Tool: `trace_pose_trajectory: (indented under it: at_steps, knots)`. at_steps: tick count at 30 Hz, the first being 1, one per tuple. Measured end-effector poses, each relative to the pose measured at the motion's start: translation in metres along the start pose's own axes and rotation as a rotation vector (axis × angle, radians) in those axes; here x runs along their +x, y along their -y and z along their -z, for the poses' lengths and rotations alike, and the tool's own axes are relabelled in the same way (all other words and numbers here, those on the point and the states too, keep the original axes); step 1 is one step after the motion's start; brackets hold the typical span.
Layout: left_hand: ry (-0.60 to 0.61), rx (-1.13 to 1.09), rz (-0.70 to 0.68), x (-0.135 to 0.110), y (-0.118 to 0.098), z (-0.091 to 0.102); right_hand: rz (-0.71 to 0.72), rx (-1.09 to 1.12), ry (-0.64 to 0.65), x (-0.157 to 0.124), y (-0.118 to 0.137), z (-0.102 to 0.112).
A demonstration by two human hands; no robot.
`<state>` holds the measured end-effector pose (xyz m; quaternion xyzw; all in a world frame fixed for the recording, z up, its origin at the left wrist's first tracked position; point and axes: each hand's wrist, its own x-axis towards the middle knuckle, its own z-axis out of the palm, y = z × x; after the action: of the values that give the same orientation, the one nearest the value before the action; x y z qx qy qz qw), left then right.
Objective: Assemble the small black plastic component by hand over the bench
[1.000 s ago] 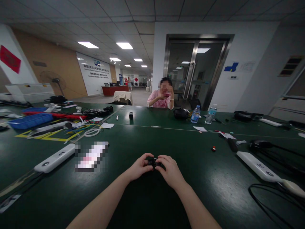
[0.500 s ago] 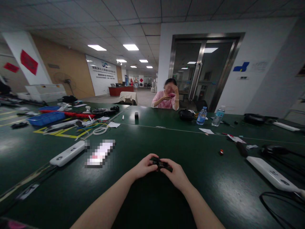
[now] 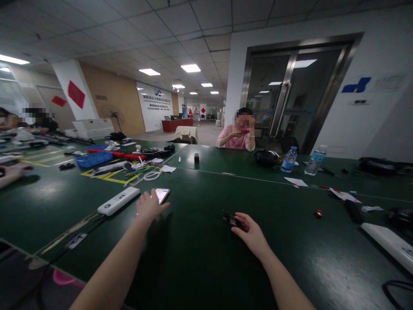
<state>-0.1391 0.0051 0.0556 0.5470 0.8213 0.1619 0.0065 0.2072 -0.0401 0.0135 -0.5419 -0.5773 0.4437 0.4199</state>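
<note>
My left hand (image 3: pixel 149 207) reaches out over the dark green table (image 3: pixel 206 258) with fingers spread, its fingertips at the near edge of a phone (image 3: pixel 161 195) whose screen is lit. My right hand (image 3: pixel 250 230) rests further right and pinches a small black part (image 3: pixel 230 219) between thumb and fingers, just above the tabletop. A white bar-shaped device (image 3: pixel 118 200) lies just left of the phone.
A person in pink (image 3: pixel 236 137) sits at the far side. Two water bottles (image 3: pixel 289 159) and a black bag (image 3: pixel 266 157) stand beyond. A blue tray (image 3: pixel 93 159), cables and tools lie at left. Another white device (image 3: pixel 389 243) and a small red object (image 3: pixel 318 213) lie at right.
My left hand let go of the small black part and moved left to the phone. My right hand keeps the part. My view has turned to the left.
</note>
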Motion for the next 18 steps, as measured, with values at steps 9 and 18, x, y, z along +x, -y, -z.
trace_pose_trajectory:
  at_steps: [9,18]
  knots:
    - [0.186,-0.039,0.165,-0.005,0.029,0.008,-0.019,0.009,0.004,0.005,-0.007,0.000]
    - [-0.417,-0.161,0.087,-0.051,-0.008,0.052,-0.029,-0.005,-0.023,0.001,-0.002,-0.001]
